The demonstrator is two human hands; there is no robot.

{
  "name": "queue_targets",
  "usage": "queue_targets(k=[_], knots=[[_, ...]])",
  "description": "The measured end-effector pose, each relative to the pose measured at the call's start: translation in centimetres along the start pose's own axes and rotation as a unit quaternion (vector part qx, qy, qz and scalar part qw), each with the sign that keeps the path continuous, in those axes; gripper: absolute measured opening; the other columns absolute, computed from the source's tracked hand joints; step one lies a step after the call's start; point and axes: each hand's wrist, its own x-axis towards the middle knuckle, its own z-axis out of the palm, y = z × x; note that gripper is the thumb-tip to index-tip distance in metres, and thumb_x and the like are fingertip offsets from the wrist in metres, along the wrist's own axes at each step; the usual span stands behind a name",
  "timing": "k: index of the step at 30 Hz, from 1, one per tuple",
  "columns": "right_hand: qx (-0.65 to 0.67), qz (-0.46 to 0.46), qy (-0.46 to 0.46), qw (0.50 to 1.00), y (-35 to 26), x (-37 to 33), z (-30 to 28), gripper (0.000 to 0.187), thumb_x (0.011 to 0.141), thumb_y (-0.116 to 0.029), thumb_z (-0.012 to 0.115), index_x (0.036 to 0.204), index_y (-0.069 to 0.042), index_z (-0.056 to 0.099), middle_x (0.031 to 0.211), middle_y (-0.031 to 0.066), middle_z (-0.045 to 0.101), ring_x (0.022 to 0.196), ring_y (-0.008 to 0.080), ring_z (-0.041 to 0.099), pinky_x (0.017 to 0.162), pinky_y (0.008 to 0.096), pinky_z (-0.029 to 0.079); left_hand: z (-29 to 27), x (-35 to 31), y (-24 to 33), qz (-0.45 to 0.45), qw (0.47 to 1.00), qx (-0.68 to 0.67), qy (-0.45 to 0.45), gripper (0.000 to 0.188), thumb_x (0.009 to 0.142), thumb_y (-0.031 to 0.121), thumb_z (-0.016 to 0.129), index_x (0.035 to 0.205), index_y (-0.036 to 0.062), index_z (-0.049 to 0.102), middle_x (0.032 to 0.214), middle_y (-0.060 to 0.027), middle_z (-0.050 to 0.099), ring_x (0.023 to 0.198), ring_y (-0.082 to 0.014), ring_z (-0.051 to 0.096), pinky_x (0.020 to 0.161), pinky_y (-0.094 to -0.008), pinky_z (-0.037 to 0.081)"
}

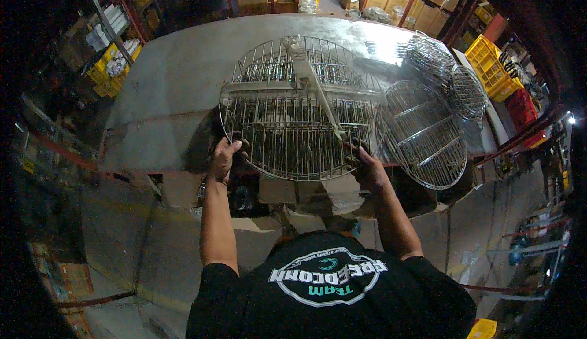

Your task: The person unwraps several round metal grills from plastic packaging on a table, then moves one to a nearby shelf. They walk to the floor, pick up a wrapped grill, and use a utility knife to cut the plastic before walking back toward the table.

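Nearest is the person's black short-sleeved shirt (pixel 330 296), from which two bare forearms reach forward, elbows apart. The left forearm (pixel 217 229) runs almost straight ahead; the right forearm (pixel 394 217) slants inward toward its wrist.

The left hand (pixel 226 160) is clamped on the near-left rim of a large round wire rack (pixel 293 131), thumb on top and fingers curled in among the bars. The right hand (pixel 369 166) closes on the near-right rim, knuckles outward, its fingertips dark and hard to make out. The rack lies between the hands, its near edge reaching past the front edge of the grey bench (pixel 159 94); whether it is lifted cannot be told. A pale strip (pixel 321 97) crosses it at a slant.

Just right of it is an oval-looking wire rack (pixel 425 137); farther back, more wire racks (pixel 431 58) are heaped. Beyond the bench stand a yellow crate (pixel 492 64) and shelved cardboard boxes (pixel 397 0).
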Motion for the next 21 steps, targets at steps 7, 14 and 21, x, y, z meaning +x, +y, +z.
queue_targets(k=[7,14,21], knots=[[-0.026,-0.025,-0.008,0.999,-0.3,1.4,0.3,0.029,0.095,-0.026,0.049,0.117,-0.007,0.053,0.111,0.0057,0.061,0.094,0.0180,0.058,0.079,0.0302,0.048,-1.4,1.0,-1.7,-0.046,0.997,-0.030,-0.046,0.023,0.081,0.013,0.058,0.102,0.0037,0.056,0.090,-0.0057,0.062,0.073,-0.0178,0.061,0.068,-0.0319,0.052],[-0.092,0.024,0.069,0.993,-0.4,1.3,0.6,0.029,0.091,-0.029,0.056,0.109,-0.006,0.056,0.095,0.0071,0.064,0.079,0.0209,0.061,0.069,0.0352,0.051,-1.3,1.2,-0.9,-0.067,0.997,0.029,-0.010,0.023,0.081,0.012,0.057,0.101,0.0014,0.057,0.094,-0.0068,0.061,0.081,-0.0179,0.060,0.073,-0.0318,0.050],[-0.183,-0.078,0.136,0.970,-1.7,3.1,-5.7,0.042,0.084,-0.029,0.065,0.114,-0.003,0.051,0.088,0.0137,0.063,0.073,0.0246,0.063,0.060,0.0422,0.053,-1.1,1.8,-2.8,-0.044,0.977,0.182,0.105,0.029,0.081,0.019,0.060,0.100,-0.0022,0.055,0.094,-0.0111,0.062,0.085,-0.0251,0.059,0.075,-0.0400,0.046]])
